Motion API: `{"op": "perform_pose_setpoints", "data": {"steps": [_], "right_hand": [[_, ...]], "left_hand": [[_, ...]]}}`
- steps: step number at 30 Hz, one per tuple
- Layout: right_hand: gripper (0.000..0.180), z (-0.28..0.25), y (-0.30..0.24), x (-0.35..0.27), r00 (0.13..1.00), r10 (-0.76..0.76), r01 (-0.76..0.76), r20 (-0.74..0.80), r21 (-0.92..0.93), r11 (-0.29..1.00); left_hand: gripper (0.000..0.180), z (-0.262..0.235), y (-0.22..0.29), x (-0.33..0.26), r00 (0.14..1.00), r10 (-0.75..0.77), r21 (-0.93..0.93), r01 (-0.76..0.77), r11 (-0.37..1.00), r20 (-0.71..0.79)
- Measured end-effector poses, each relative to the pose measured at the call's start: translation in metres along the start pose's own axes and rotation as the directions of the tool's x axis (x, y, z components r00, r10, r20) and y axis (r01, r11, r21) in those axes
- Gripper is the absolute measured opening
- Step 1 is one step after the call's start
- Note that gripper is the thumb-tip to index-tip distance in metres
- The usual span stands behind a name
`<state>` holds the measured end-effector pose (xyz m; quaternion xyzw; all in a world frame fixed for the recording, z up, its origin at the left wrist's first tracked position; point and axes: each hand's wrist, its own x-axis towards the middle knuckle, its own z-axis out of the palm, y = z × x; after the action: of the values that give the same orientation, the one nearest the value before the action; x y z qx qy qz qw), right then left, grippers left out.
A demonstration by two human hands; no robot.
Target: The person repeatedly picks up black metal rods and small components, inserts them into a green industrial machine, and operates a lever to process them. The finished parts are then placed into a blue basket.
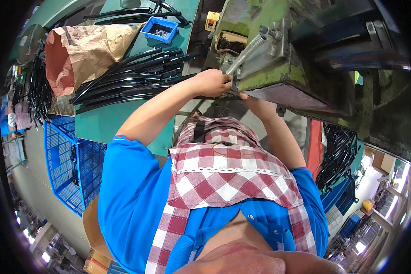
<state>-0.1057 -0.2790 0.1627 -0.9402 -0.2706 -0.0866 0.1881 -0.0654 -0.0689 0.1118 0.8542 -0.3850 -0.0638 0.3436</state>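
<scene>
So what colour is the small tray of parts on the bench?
Blue tray, clearest in the head view.

One head view looks steeply down the wearer's chest, close to the green machine [278,68]; the bench [137,114] lies left of it, the floor curving around the rim.

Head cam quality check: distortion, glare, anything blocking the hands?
Head view: strong fisheye, black vignette at the rim, table edge bends. Bright blown-out windows lower right; centre evenly lit, sharp. Left hand shows clearly at the green machine; right hand is mostly hidden under it. Black rods slightly glossy.
</scene>
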Motion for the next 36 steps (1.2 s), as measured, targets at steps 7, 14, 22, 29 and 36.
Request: {"op": "perform_pose_setpoints", "data": {"steps": [7, 14, 22, 29, 36], "right_hand": [[0.029, 0.026, 0.026, -0.006, 0.994, -0.014, 0.014, 0.104, -0.004, 1.000], [0.034, 0.044, 0.041, -0.025, 0.969, -0.232, 0.245, 0.088, -0.503, 0.829], [0.027, 0.008, 0.007, -0.019, 0.983, 0.025, 0.018, 0.180, -0.235, 0.972], [0.047, -0.002, 0.010, -0.023, 0.988, 0.117, -0.085, 0.097, -0.281, 0.956], [0.049, 0.008, 0.027, -0.030, 0.944, 0.213, -0.125, 0.253, -0.322, 0.938]], "left_hand": [[0.031, -0.048, 0.048, -0.007, 0.942, -0.266, -0.033, 0.279, 0.960, 0.204], [0.045, -0.022, 0.041, -0.012, 0.948, -0.275, 0.042, 0.272, 0.961, 0.161], [0.025, -0.009, 0.041, -0.003, 0.956, -0.269, 0.019, 0.269, 0.963, 0.116], [0.032, -0.021, 0.052, 0.016, 0.951, -0.239, 0.136, 0.215, 0.967, 0.195], [0.038, -0.009, 0.048, 0.018, 0.964, -0.208, 0.098, 0.193, 0.976, 0.168]]}}
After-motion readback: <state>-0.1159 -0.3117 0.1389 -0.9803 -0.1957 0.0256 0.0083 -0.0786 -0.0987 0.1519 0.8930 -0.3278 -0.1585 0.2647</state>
